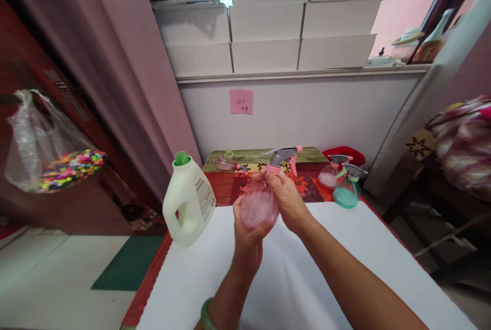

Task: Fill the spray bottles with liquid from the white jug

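A pink see-through spray bottle [258, 206] with a grey and pink trigger head [283, 157] is held up above the white table cover [291, 279]. My left hand [247, 235] cups the round body from below, fingers wrapped round it. My right hand [287, 197] is closed round the neck just under the trigger head. A green bangle [206, 314] sits on my left wrist.
A white detergent jug [188, 203] with a green spout stands at the table's left edge. A pink spray bottle [330, 173] and a teal one [347, 192] stand at the right, another [229, 162] lies at the back. White boxes [268, 18] fill the sill.
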### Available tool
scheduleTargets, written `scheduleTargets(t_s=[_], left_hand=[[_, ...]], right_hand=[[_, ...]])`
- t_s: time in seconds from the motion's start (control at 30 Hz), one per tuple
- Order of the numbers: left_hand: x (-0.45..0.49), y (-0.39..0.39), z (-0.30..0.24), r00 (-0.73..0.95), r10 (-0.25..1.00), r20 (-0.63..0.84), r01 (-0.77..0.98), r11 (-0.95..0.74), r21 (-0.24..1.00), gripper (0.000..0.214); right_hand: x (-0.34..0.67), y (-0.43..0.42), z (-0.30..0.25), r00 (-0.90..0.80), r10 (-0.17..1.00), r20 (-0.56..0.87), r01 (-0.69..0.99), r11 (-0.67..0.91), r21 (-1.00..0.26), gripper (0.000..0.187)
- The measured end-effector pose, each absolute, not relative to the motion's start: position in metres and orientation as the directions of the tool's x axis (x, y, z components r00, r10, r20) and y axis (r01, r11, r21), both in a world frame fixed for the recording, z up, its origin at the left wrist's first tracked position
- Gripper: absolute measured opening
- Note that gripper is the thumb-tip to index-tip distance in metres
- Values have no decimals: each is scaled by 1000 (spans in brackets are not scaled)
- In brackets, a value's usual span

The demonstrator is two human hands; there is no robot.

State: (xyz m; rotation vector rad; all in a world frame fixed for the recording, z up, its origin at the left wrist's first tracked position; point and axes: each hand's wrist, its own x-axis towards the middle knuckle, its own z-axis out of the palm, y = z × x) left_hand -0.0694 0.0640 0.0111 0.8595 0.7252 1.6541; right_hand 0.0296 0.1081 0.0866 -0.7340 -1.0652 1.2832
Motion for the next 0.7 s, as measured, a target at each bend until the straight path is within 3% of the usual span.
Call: scheduleTargets(t_s=[0.13,0.2,0.33,0.47,0.57,0.7], left_hand=[[-79,68,9,-250,931,265,-200,-317,927,95],[-85,67,13,-140,959,248,-289,-279,916,97],[-98,65,22,226,974,-15,-620,156,769,75],[-103,63,22,274,947,-168,-647,311,697,63],[-97,63,20,174,965,-195,-638,262,724,54],[-82,67,15,-40,999,7,-555,-28,831,54]], right_hand=[[29,103,82,98,966,238,-316,257,-913,38],[32,105,81,61,966,250,-353,255,-900,35],[37,105,84,-67,947,315,-479,246,-842,29],[38,102,89,-230,918,322,-467,186,-864,35],[40,101,92,-201,938,282,-405,183,-896,39],[44,101,96,-134,943,306,-386,235,-892,43]])
